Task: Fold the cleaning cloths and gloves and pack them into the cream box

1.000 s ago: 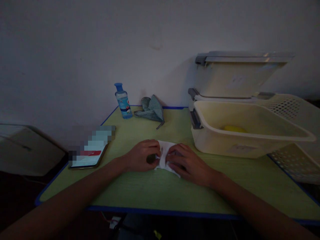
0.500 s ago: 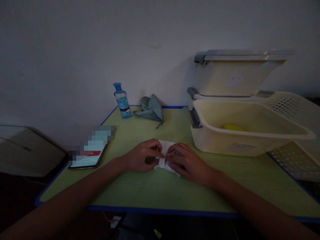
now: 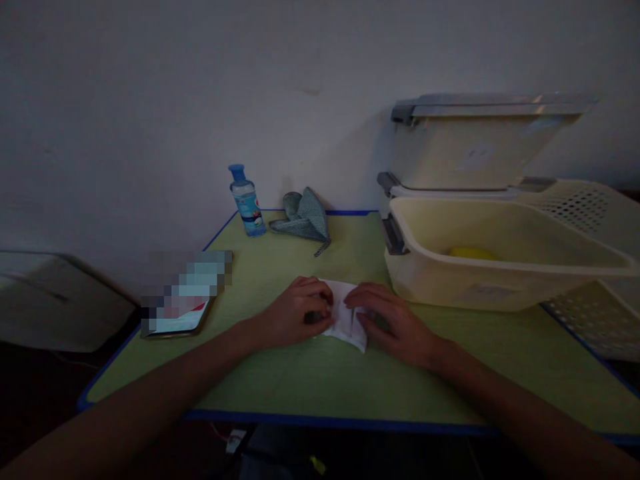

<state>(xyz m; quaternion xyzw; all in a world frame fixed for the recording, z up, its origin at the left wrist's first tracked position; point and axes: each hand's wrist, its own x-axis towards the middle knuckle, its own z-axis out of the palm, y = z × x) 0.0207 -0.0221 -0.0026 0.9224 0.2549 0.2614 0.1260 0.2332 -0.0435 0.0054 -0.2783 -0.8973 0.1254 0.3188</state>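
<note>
A small white sheet (image 3: pixel 343 320), like a folded tissue or cloth, lies on the green table between my hands. At its left side is my left hand (image 3: pixel 305 310), fingers curled and thumb close to the index fingertip, closed on the sheet's edge. My right hand (image 3: pixel 390 323) rests over the right side, its fingers apart and the fingertips touching the sheet. A dark crease or gap shows near the right thumb. The sheet's outer edges are partly covered by both hands.
A phone (image 3: pixel 193 293) lies at the left. Behind stand a blue bottle (image 3: pixel 247 207) and a crumpled grey cloth item (image 3: pixel 303 217). On the right is a cream bin (image 3: pixel 455 287) holding something yellow (image 3: pixel 473 253), with a lidded box (image 3: pixel 460 150) behind and a perforated basket (image 3: pixel 580 207) beside it.
My hands have moved slightly apart, and more of the white sheet shows flat between them. The raised fold in its middle has flattened. The view has shifted a little.
</note>
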